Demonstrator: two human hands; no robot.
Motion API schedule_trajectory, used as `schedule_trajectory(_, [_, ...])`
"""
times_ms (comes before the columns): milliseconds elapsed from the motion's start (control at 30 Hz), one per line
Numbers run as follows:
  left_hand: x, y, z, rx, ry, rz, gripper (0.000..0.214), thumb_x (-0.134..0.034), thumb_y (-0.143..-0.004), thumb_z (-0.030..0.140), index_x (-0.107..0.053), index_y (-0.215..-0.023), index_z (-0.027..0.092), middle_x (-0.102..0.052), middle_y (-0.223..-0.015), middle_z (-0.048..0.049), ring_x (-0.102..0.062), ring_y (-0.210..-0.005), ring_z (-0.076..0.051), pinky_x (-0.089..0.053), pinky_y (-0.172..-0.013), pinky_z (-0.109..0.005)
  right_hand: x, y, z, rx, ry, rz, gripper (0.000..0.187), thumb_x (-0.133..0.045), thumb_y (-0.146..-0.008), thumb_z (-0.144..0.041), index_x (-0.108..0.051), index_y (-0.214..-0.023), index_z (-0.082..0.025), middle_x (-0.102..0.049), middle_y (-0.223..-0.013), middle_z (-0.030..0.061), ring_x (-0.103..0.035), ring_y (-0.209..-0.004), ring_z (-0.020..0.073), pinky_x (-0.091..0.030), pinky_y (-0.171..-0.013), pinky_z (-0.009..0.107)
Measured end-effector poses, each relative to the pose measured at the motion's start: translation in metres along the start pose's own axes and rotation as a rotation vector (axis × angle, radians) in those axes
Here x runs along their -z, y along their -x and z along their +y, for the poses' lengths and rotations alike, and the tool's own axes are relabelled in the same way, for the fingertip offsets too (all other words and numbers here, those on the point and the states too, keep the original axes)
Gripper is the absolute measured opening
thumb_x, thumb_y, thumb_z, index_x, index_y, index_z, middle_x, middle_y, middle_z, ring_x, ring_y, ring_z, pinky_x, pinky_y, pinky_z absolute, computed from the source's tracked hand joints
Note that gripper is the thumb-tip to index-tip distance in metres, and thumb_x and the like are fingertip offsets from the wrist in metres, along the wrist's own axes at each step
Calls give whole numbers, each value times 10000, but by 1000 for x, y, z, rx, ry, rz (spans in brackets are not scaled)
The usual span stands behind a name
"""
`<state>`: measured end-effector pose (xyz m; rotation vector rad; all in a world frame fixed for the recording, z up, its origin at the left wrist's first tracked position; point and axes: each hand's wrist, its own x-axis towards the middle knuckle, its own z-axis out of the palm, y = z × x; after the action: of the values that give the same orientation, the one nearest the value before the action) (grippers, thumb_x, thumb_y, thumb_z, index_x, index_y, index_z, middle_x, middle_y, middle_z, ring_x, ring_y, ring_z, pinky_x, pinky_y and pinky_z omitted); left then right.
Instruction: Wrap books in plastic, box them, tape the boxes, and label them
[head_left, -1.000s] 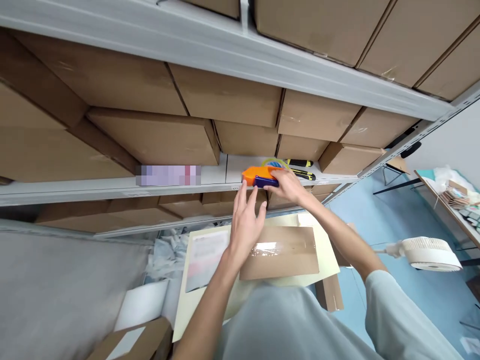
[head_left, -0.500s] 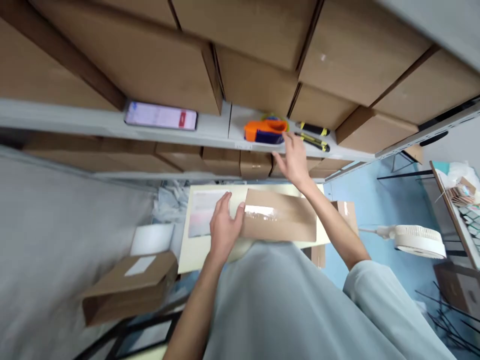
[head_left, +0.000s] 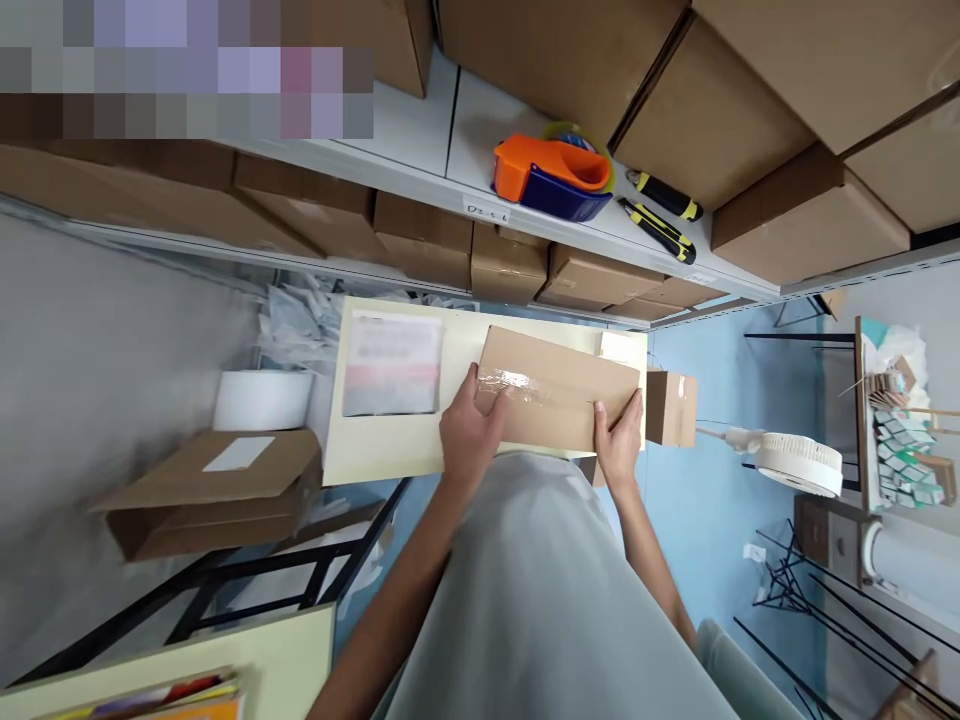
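Note:
A brown cardboard box (head_left: 555,385), with clear shiny tape along its top, is held between my two hands over the pale yellow table (head_left: 390,450). My left hand (head_left: 474,425) grips the box's left end, thumb on top. My right hand (head_left: 621,440) closes round its right end, thumb on the near face. Left of the box a printed sheet (head_left: 394,362) lies on the table. Above, on the shelf edge, rest an orange and blue tape dispenser (head_left: 555,178) and two yellow-black utility knives, one a box cutter (head_left: 658,232).
Cardboard boxes (head_left: 712,120) line the grey shelf (head_left: 420,130) and the level below. An opened carton (head_left: 217,490) and a white roll (head_left: 262,400) stand at left. Right of the table are a smaller box (head_left: 671,408) and a white fan (head_left: 799,462).
My right hand has come down from beside the tape dispenser and knives to the box's right end. My left hand now grips the left end. The view has shifted.

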<state>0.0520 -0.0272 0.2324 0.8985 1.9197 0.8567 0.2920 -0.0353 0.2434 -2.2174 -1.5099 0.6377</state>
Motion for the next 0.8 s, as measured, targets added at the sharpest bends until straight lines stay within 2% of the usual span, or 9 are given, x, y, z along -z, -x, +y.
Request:
schedule_trajectory(133, [6,1,-13,-1,124,2,648,-599,-999,577,-612,-1553,240,-696,-1504,-78,-641,-1413,-305,-490,-1202,-437,3,-5,-3,-46,-37,-2,1052,-501,-993,-771,-157,-1743,-119,-277,-1778,221,-282,-1655,379,-295,-1320,589])
schedule_trajectory(333, [4,28,-20,44,27,173,601,-567,-1017,620,-722,-1433,215,-754,-1403,-110,-732,-1268,-334,-562,-1077,-438,7,-7,-1,-92,-45,2,1059,-534,-968,-785,-217,-1743,-138,-364,-1751,189,-379,-1615,377,-384,-1275,540])
schedule_trajectory(400, [10,34,-25,16,-31,150,611,-548,-1025,621,-722,-1430,198,-761,-1384,-135,-768,-1177,-341,-577,-1015,-434,8,-7,-1,-96,-47,-5,1058,-541,-965,-785,-215,-1746,-150,-389,-1739,186,-406,-1598,389,-402,-1255,557])
schedule_trajectory(500, [22,34,-29,-12,-112,38,635,-560,-1010,643,-702,-1447,205,-786,-1333,-140,-784,-1102,-347,-579,-980,-443,9,-9,0,-112,-61,-22,1072,-571,-952,-778,-214,-1744,-150,-440,-1707,205,-477,-1542,415,-439,-1212,583])
schedule_trajectory(567, [26,29,-25,-30,-147,-18,683,-576,-989,670,-658,-1488,213,-777,-1351,-143,-765,-1158,-368,-571,-1010,-467,12,-12,2,-114,-133,-61,1029,-573,-965,-755,-243,-1732,-154,-530,-1642,209,-568,-1464,396,-484,-1173,559])
schedule_trajectory(667, [20,15,-15,-54,-173,-30,893,-652,-919,719,-495,-1621,191,-666,-1518,-184,-660,-1359,-411,-519,-1124,-521,16,-20,7,-70,-318,-151,851,-525,-1018,-711,-375,-1671,-187,-663,-1516,167,-666,-1348,329,-532,-1136,497])
schedule_trajectory(733, [11,6,-9,-40,-184,-12,1051,-736,-842,737,-408,-1668,176,-607,-1578,-208,-604,-1424,-435,-486,-1170,-549,20,-25,12,-41,-397,-214,767,-467,-1048,-708,-470,-1611,-188,-675,-1500,157,-668,-1343,311,-534,-1143,481])
schedule_trajectory(800, [3,-2,-6,-18,-165,-3,1054,-777,-810,718,-429,-1651,185,-640,-1543,-198,-618,-1404,-437,-478,-1181,-561,24,-29,17,-45,-431,-294,749,-386,-1073,-723,-513,-1586,-193,-652,-1535,150,-640,-1388,304,-524,-1167,479])
